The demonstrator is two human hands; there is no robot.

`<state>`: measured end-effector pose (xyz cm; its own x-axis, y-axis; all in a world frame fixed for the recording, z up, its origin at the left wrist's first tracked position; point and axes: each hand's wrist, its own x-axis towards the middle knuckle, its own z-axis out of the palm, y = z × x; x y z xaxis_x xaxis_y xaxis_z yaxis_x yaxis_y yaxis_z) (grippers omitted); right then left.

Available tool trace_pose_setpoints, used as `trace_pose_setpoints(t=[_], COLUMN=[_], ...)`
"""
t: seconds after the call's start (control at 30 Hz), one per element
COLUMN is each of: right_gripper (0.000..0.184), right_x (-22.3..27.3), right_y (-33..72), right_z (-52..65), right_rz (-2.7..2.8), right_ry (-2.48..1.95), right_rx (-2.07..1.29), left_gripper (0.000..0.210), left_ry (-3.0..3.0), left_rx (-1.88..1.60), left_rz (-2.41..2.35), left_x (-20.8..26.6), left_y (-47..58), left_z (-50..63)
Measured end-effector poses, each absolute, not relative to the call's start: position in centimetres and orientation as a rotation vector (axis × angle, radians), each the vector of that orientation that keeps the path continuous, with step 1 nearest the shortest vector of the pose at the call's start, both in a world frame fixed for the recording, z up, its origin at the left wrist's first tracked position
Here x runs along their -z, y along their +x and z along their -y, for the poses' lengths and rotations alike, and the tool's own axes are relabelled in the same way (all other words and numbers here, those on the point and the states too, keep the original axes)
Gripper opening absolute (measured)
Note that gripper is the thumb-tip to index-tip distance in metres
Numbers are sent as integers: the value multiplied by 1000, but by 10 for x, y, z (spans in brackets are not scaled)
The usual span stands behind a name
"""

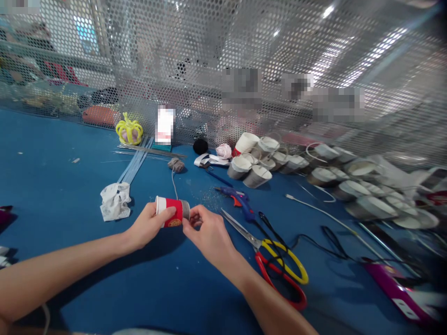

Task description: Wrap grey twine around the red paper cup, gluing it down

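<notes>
From the head view, it looked like a yarn-wrapping step: I'd have kept the strand (174, 182) lightly taut, laid each turn snug against the last and rotated the cup without crushing it. The red-and-white paper cup (179, 208) was on its side just above the blue table (167, 288), between both hands. The left hand (144, 226) gripped it, thumb across the red. The right hand (212, 231) was half-curled, fingertips at the grey-wrapped end; couldn't tell if they pinched anything.
</notes>
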<state>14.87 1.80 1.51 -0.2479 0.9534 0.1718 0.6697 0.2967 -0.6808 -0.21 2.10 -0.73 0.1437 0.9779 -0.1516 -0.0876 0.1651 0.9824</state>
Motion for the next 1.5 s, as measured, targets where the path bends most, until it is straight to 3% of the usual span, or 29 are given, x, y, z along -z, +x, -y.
trace_pose_setpoints(t=[0.47,0.73,1.03,1.33,1.5], right_gripper=[7,6,6,17,13], right_x=[-14,-21,-12,-30,-34], right_y=[148,154,151,166,169], right_z=[-18,-19,-19,-28,-23], right_rz=[1986,2025,2025,1815,2089], right_ry=[-1436,-1303,-1378,-1307,-1174], right_rx=[-645,-802,-696,-1242,-962], left_gripper=[30,26,26,29,25], left_ry=[1224,934,891,1217,799], left_rx=[-1023,-1043,-1060,-973,-892], left_rz=[-1139,-1069,-1068,-889,-832], left_x=[6,3,3,-1,-5], left_y=[-2,-1,-1,-7,-9], left_z=[-20,-23,-23,-17,-28])
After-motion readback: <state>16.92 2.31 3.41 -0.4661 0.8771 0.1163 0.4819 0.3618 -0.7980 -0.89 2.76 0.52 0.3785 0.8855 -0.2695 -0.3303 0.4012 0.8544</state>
